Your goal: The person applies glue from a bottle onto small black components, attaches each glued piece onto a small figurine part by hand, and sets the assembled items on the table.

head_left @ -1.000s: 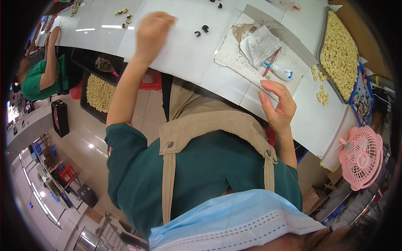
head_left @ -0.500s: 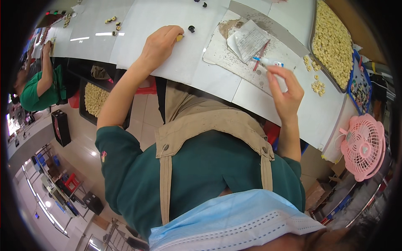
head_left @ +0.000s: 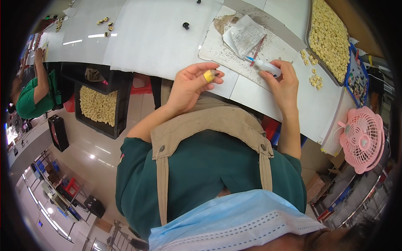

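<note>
My left hand (head_left: 187, 85) is held over the table's near edge, a yellow wrap (head_left: 208, 75) on its thumb. Thumb and fingers pinch a small dark piece (head_left: 215, 72), mostly covered by the fingertips. To the right, my right hand (head_left: 286, 85) is closed around a small white squeeze bottle (head_left: 266, 67). The bottle's thin blue tip points left, over a stained white board (head_left: 211, 49). On that board lie a crumpled printed sheet (head_left: 248, 38) and a thin red stick (head_left: 259, 48). A small black piece (head_left: 186, 26) sits on the white table beyond my left hand.
A tray heaped with small yellowish pieces (head_left: 328, 39) stands at the far right, several loose ones (head_left: 315, 81) beside it. Next to it are a blue tray (head_left: 357, 77) and a pink fan (head_left: 362, 139). At left, another person in green (head_left: 37, 94) sits by a black crate (head_left: 115, 133).
My left hand has drawn back from the tabletop toward me and to the right, with the small dark piece. My right hand has taken hold of the bottle, which was lying on the board.
</note>
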The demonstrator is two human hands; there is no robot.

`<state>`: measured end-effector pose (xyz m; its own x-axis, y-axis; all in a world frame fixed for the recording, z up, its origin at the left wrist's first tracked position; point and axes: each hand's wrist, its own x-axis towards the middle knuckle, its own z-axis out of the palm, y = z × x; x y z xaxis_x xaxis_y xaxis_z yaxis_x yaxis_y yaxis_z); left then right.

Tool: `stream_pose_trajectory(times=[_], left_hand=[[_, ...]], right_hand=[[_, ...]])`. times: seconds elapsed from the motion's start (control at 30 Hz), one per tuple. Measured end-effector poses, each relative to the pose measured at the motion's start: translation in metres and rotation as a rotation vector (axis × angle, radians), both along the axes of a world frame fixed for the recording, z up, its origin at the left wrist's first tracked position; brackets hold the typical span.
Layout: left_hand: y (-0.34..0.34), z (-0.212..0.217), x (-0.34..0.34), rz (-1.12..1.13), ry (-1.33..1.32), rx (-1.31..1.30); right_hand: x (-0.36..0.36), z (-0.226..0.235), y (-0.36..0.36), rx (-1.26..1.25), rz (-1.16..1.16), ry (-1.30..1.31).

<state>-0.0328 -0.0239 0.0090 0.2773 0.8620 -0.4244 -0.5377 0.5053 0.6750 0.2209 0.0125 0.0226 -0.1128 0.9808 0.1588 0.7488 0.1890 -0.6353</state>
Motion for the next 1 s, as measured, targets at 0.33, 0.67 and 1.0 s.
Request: stream_pose_trajectory(times=[0.33,0.67,1.0], left_hand=[[-0.021,-0.003,0.021,-0.022,0.059,-0.004],[-0.029,-0.003,0.021,-0.059,0.081,0.111],[-0.032,-0.002,0.02,-0.091,0.115,0.113]], right_hand=[[-0.018,0.005,-0.055,-0.028,0.076,0.638],[-0.026,0.004,-0.071,0.192,0.083,0.575],[-0.031,-0.004,-0.077,0.332,0.08,0.437]])
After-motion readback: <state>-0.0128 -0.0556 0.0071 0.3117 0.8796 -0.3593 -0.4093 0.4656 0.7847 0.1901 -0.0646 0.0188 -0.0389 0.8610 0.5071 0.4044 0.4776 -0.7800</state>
